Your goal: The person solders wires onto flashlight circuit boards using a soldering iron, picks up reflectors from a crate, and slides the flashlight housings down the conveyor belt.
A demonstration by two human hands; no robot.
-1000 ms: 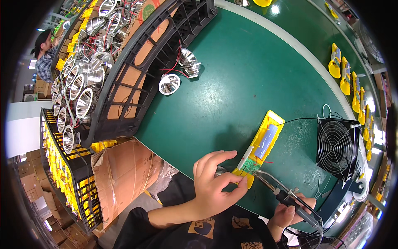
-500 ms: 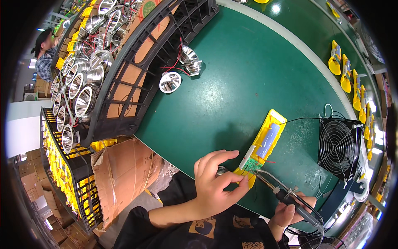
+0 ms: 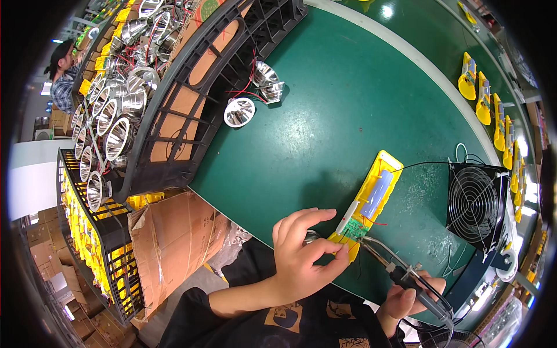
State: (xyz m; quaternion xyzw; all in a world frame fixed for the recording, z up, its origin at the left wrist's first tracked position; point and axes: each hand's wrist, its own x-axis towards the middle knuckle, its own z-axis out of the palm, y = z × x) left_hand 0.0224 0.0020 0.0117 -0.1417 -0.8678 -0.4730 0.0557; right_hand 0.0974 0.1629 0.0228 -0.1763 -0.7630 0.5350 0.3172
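A yellow flashlight housing (image 3: 390, 184) lies slantwise on the green table, open side up. It holds a blue-violet cylindrical battery (image 3: 376, 195) and, at its lower end, a green circuit board (image 3: 355, 228) with thin red and black wires. My left hand (image 3: 301, 255) is at the housing's lower left end, thumb and a fingertip pinched over its yellow edge; what they grip is too small to tell. Behind these fingers shows part of a shiny reflector (image 3: 310, 236). My right hand (image 3: 413, 294) grips a soldering iron (image 3: 406, 278), its tip at the circuit board.
A black fan (image 3: 474, 203) stands at the right. Loose reflectors (image 3: 239, 112) lie near a black crate (image 3: 168, 124) heaped with more. Several yellow housings (image 3: 467, 78) line the far right. A cardboard box (image 3: 174, 243) sits left, and another person (image 3: 62, 75) is at far left.
The soldering iron and both hands stay almost in place at the board. The view has shifted very slightly. The person at far left has raised their head a little.
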